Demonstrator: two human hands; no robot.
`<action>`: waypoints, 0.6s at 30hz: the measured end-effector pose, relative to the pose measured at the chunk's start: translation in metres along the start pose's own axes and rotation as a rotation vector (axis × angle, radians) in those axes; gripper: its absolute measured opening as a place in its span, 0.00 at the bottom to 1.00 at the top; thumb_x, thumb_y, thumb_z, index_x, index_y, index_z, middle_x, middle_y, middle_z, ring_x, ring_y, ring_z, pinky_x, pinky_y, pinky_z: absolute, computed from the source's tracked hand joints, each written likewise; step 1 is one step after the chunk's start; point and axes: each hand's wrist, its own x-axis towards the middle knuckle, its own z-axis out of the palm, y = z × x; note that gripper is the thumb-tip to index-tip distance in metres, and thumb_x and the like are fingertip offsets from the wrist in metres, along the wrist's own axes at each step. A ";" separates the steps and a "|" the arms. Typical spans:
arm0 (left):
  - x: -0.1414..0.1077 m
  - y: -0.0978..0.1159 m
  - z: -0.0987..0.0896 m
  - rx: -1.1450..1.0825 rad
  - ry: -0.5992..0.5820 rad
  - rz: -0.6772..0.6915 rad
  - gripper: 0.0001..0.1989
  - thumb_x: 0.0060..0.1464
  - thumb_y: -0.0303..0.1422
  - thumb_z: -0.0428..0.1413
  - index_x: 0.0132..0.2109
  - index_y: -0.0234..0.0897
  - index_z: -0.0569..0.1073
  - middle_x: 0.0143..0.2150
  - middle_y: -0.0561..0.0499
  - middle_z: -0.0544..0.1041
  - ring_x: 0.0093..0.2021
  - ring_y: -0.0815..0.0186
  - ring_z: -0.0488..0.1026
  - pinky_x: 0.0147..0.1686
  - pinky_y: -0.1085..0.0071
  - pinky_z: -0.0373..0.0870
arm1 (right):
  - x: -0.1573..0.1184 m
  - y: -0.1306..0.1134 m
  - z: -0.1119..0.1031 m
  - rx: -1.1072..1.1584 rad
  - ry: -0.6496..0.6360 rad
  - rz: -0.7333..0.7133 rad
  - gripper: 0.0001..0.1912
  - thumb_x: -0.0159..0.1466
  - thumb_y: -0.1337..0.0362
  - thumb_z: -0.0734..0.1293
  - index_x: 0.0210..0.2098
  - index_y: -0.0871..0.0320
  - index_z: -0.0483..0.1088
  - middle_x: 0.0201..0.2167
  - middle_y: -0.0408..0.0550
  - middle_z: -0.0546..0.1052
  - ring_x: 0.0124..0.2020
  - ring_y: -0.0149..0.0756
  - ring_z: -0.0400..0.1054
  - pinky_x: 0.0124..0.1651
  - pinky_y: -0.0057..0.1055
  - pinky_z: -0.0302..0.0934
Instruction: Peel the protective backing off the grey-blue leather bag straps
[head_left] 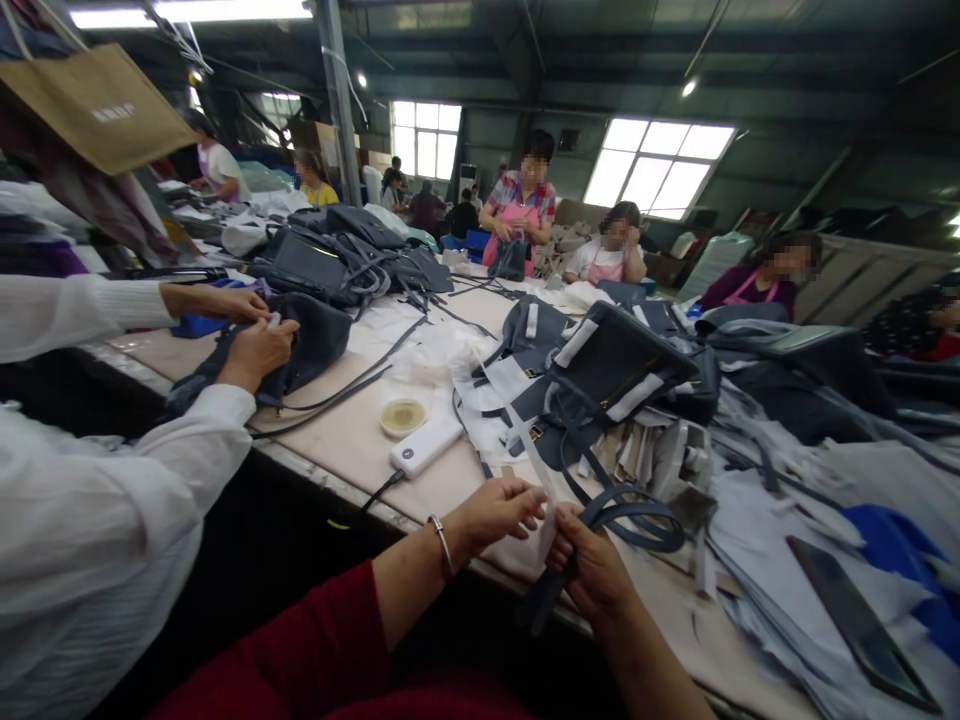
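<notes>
My left hand [499, 515], with a silver bangle at the wrist, has its fingers pinched together at a thin, translucent white strip [521, 430]. Close beside it, my right hand [596, 570] is closed around a coiled dark navy strap [645, 520]. The strap's loop sticks out to the right and its end hangs below the hand over the table edge. The lower part of the white strip runs down between both hands. Just beyond them lie dark handbags [615, 360] with white wrapping pieces on their handles and edges.
A white power bank [426, 445] with a cable and a round shallow dish [403, 418] sit on the table [360, 440]. To the left, a co-worker's hands [259, 340] work on a dark bag [315, 340]. At right are paper sheets and a phone [862, 620]. Other people sit or stand across.
</notes>
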 end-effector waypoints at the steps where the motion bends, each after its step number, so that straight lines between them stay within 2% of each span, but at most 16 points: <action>1: -0.001 0.000 0.005 -0.057 -0.014 -0.024 0.24 0.44 0.51 0.63 0.34 0.32 0.73 0.28 0.52 0.71 0.26 0.74 0.67 0.28 0.76 0.65 | -0.001 0.002 0.001 -0.021 -0.026 0.007 0.20 0.54 0.55 0.75 0.25 0.58 0.61 0.12 0.32 0.56 0.14 0.21 0.48 0.19 0.22 0.42; 4: -0.001 0.001 0.010 -0.192 0.031 -0.061 0.20 0.38 0.42 0.68 0.33 0.33 0.71 0.26 0.56 0.69 0.23 0.77 0.64 0.26 0.78 0.61 | -0.003 0.008 0.001 -0.092 -0.098 0.022 0.20 0.57 0.53 0.73 0.24 0.58 0.61 0.13 0.34 0.57 0.15 0.22 0.49 0.19 0.23 0.40; 7: 0.000 -0.001 0.010 -0.214 0.096 -0.079 0.19 0.36 0.36 0.68 0.35 0.34 0.72 0.30 0.55 0.71 0.28 0.74 0.69 0.30 0.77 0.65 | -0.003 0.011 -0.004 -0.199 -0.108 0.018 0.20 0.57 0.51 0.72 0.25 0.58 0.62 0.14 0.34 0.57 0.16 0.23 0.49 0.20 0.24 0.40; 9: 0.001 -0.002 0.011 -0.201 0.139 -0.079 0.17 0.37 0.35 0.67 0.34 0.34 0.71 0.30 0.55 0.71 0.30 0.72 0.71 0.31 0.75 0.67 | -0.002 0.012 -0.008 -0.333 -0.073 -0.018 0.22 0.58 0.48 0.71 0.24 0.59 0.63 0.15 0.35 0.58 0.16 0.23 0.49 0.20 0.25 0.41; 13: 0.001 -0.003 0.012 -0.105 0.194 -0.020 0.15 0.38 0.35 0.66 0.30 0.34 0.70 0.26 0.54 0.71 0.26 0.72 0.69 0.29 0.74 0.65 | 0.001 0.007 -0.011 -0.591 -0.017 -0.110 0.22 0.59 0.46 0.68 0.26 0.60 0.67 0.16 0.37 0.59 0.18 0.24 0.50 0.21 0.25 0.42; 15: 0.002 -0.002 0.012 -0.029 0.222 0.036 0.14 0.39 0.36 0.65 0.28 0.35 0.68 0.23 0.55 0.69 0.23 0.72 0.66 0.26 0.74 0.62 | 0.002 0.003 -0.011 -0.635 -0.004 -0.155 0.21 0.59 0.46 0.68 0.28 0.60 0.69 0.17 0.37 0.60 0.19 0.25 0.51 0.22 0.25 0.44; 18: 0.004 -0.001 0.012 0.069 0.300 0.103 0.14 0.40 0.34 0.64 0.26 0.37 0.65 0.22 0.56 0.68 0.23 0.72 0.64 0.24 0.74 0.59 | 0.003 0.003 -0.010 -0.636 0.019 -0.159 0.23 0.59 0.45 0.68 0.26 0.60 0.69 0.16 0.39 0.62 0.18 0.26 0.52 0.22 0.25 0.45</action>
